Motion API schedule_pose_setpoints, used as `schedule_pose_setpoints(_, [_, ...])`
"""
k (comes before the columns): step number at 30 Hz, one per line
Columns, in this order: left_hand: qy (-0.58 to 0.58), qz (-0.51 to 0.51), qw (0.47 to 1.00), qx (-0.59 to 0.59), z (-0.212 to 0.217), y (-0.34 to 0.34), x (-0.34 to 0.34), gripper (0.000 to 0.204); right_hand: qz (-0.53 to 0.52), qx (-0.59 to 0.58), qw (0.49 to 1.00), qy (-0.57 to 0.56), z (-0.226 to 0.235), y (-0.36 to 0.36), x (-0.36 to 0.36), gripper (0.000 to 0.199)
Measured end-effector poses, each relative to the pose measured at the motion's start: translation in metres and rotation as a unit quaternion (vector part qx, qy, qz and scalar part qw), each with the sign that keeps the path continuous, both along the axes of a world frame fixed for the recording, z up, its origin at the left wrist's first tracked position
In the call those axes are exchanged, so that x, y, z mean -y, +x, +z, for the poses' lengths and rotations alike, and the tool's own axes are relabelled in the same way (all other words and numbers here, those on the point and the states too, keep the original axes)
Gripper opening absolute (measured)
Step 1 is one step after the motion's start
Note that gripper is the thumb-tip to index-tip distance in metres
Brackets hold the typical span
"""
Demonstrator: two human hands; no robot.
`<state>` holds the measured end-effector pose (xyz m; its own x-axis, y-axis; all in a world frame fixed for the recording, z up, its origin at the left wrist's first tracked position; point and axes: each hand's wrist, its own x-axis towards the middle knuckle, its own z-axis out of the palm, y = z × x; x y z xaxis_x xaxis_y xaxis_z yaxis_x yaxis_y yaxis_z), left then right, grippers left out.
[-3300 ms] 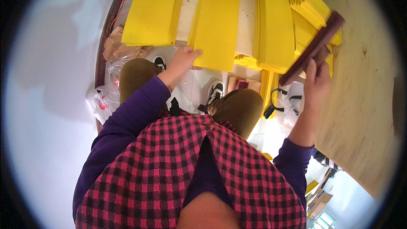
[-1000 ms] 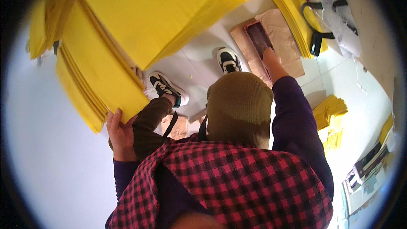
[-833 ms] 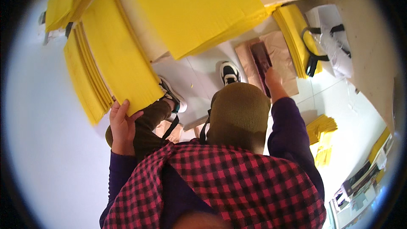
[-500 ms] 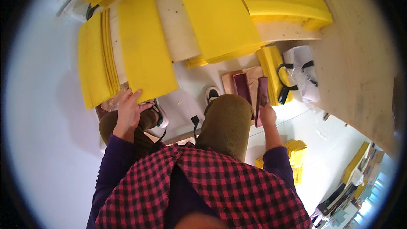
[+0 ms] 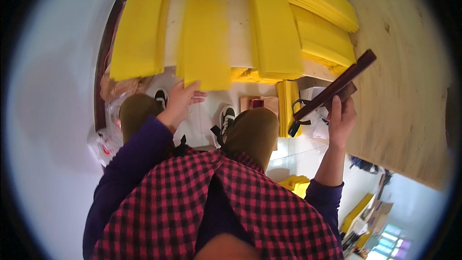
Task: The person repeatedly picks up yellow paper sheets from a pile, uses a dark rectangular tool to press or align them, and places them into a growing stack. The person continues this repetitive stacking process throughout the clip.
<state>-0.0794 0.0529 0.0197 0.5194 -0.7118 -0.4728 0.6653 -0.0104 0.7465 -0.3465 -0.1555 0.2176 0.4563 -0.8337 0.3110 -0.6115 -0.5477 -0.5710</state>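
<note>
1 long dark red bar (image 5: 332, 87) is up in the air at the person's right, in front of the pale table's near right corner; its long axis runs on a diagonal, the near end pointing down and left toward the person, the far end up and right toward a big plywood board (image 5: 409, 77); a short handle (image 5: 345, 92) juts from its right side. The right hand (image 5: 342, 119) has its fingers and thumb closed round this handle; the left hand (image 5: 178, 103) is at the near edge of the middle yellow sheets (image 5: 206, 43), thumb against the edge and fingers loosely extended; blur there means I cannot tell whether it pinches them. These sheets lie lengthwise away from the person on the pale table (image 5: 239, 29), between 1 left stack (image 5: 137, 33) and 1 right stack (image 5: 278, 33), both yellow.

Below, 1 small red tray (image 5: 257, 103) shows near brown paper; just right of it stands an upright yellow bundle (image 5: 287, 108), beside a white bag (image 5: 317, 123); clear plastic (image 5: 103, 147) lies by the wall at left.
</note>
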Motion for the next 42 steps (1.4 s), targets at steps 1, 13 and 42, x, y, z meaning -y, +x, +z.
schedule_pose_setpoints(1, [-0.007,-0.001,1.000,-0.003,-0.002,-0.001,0.000,0.024,0.008,-0.001,0.999,0.051,0.008,0.020,-0.006,0.019])
schedule_pose_setpoints(13, [-0.028,-0.011,1.000,-0.009,-0.013,0.001,-0.001,0.022,0.208,-0.201,0.950,0.121,-0.056,0.235,-0.026,0.041])
schedule_pose_setpoints(42, [-0.023,-0.026,0.999,-0.028,-0.017,0.001,0.004,0.023,0.156,-0.375,0.912,0.063,-0.141,0.328,-0.006,0.043])
